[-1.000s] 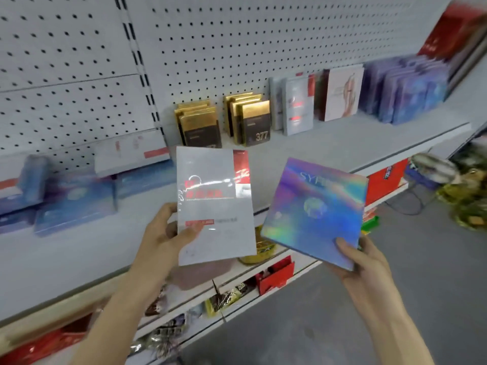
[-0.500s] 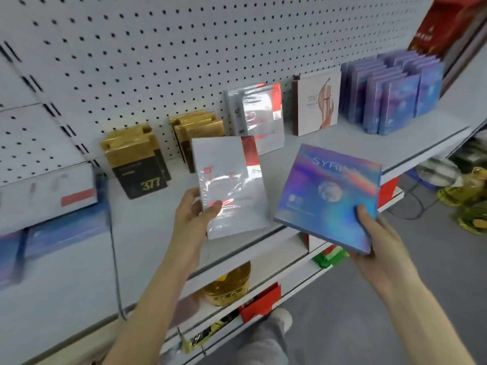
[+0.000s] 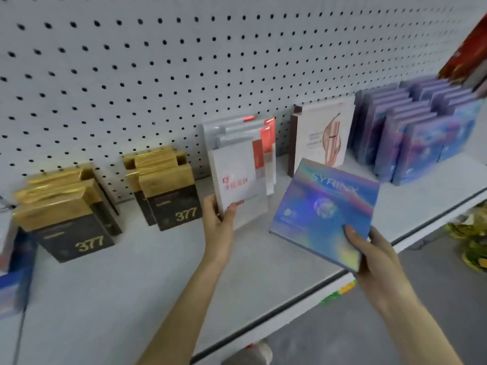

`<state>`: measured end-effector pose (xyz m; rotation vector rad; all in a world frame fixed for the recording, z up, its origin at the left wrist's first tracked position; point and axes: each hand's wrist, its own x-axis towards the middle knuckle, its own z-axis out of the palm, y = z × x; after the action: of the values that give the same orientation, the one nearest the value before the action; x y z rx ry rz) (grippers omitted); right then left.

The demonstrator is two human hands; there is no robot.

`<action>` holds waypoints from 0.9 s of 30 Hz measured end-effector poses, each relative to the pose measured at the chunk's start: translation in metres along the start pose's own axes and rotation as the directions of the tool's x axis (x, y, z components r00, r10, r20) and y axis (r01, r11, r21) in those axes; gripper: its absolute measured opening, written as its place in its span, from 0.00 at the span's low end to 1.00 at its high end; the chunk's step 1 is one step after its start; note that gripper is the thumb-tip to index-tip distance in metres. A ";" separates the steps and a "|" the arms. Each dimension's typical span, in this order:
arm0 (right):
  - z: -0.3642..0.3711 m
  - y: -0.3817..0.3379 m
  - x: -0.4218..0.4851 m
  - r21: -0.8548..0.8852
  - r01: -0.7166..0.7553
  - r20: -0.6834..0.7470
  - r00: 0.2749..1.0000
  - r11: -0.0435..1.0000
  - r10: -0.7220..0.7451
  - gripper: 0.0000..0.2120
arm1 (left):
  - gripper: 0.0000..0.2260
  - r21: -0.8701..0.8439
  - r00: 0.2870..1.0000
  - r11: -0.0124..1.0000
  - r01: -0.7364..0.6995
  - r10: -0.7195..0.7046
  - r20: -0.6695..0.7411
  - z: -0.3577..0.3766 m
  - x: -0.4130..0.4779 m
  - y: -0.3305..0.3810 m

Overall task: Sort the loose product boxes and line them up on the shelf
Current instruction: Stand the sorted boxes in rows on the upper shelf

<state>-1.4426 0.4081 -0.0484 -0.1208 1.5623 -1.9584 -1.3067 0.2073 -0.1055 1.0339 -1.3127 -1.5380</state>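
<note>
Setting a white box [image 3: 237,185] upright before its row [image 3: 232,131] on the shelf [image 3: 131,280], the left grip [image 3: 220,222] pinches its lower corner and a hasty release could topple it, while the right grip [image 3: 374,256] pinches a blue box [image 3: 324,212] by one corner above the shelf, prone to slip.

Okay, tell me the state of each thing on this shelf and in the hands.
left hand, grips white box
white box, upright, before matching row
right hand, grips holographic box
holographic box, tilted, held above shelf front
gold boxes, standing in two rows
purple boxes, standing in rows
</note>
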 end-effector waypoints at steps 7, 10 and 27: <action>-0.003 0.002 0.030 -0.073 -0.039 0.076 0.996 0.997 0.045 0.13 | 0.17 0.209 0.980 0.976 -0.063 0.100 -0.174 0.021 0.022 -0.010; -0.004 -0.002 0.038 -0.079 -0.048 0.118 0.991 0.996 0.057 0.15 | 0.17 0.237 0.970 0.970 -0.055 0.108 -0.218 0.032 0.020 -0.008; -0.049 -0.003 0.066 -0.080 -0.086 0.127 0.987 0.993 0.096 0.12 | 0.23 0.426 0.927 0.904 -0.034 0.188 -0.324 0.049 0.010 -0.017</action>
<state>-1.5186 0.4161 -0.0799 -0.2010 1.5281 -1.7859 -1.3580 0.2143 -0.1173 1.4016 -1.4340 -0.9364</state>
